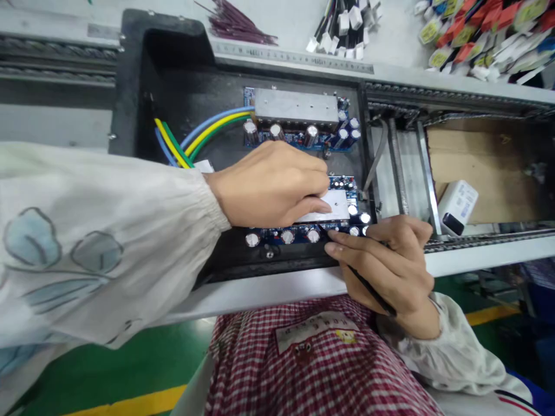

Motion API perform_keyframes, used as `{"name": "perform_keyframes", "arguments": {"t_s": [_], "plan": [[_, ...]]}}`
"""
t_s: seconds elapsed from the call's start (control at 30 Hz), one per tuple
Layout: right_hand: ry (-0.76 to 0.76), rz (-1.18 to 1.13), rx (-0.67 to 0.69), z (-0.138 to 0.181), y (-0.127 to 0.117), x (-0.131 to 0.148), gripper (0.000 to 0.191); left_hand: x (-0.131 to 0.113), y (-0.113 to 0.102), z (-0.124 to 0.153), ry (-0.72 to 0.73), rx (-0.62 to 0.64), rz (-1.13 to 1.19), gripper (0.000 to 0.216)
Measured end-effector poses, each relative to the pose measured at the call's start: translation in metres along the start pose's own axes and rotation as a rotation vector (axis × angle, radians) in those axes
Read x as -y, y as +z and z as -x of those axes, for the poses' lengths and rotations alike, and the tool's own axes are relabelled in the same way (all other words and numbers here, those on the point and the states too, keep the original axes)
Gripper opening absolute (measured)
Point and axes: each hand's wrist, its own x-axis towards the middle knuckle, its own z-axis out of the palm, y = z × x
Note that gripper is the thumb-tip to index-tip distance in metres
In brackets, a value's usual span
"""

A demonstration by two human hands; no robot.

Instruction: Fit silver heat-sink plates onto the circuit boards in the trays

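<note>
My left hand [271, 185] lies palm down on the near blue circuit board [342, 186], its fingers pressing the board's silver heat sink [333, 205]. My right hand [388, 260] grips a thin black tool [368, 289] like a pen, its tip at the board's front edge among the silver capacitors [313, 235]. The board sits inside a black tray [173, 75]. A second blue board with a heat sink [296, 107] lies farther back in the same tray.
Blue, yellow and green wires [208, 130] curve from the tray's left side to the far board. A white adapter [457, 206] lies on cardboard to the right. Connector bundles [342, 29] and coloured tags [481, 34] lie on the bench behind, past a steel ruler [295, 56].
</note>
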Motion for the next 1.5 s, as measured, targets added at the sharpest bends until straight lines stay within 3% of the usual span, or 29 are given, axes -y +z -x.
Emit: {"name": "perform_keyframes", "arguments": {"t_s": [0.2, 0.47, 0.97, 1.27, 1.5], "plan": [[-0.054, 0.027, -0.01, -0.002, 0.004, 0.001, 0.006, 0.003, 0.004, 0.003, 0.092, -0.06, -0.045, 0.04], [-0.146, 0.111, 0.002, -0.011, 0.009, 0.008, 0.016, 0.002, 0.006, 0.003, 0.106, -0.087, -0.029, 0.039], [-0.063, 0.033, 0.126, -0.029, 0.006, 0.027, 0.028, 0.001, 0.004, 0.005, 0.057, -0.063, -0.006, 0.036], [-0.091, -0.047, 0.223, -0.031, -0.004, 0.013, 0.026, -0.003, 0.003, 0.004, -0.003, -0.026, -0.059, 0.035], [-0.153, -0.129, 0.328, -0.04, -0.017, -0.009, 0.013, -0.007, -0.002, 0.002, -0.066, 0.069, -0.057, 0.029]]}}
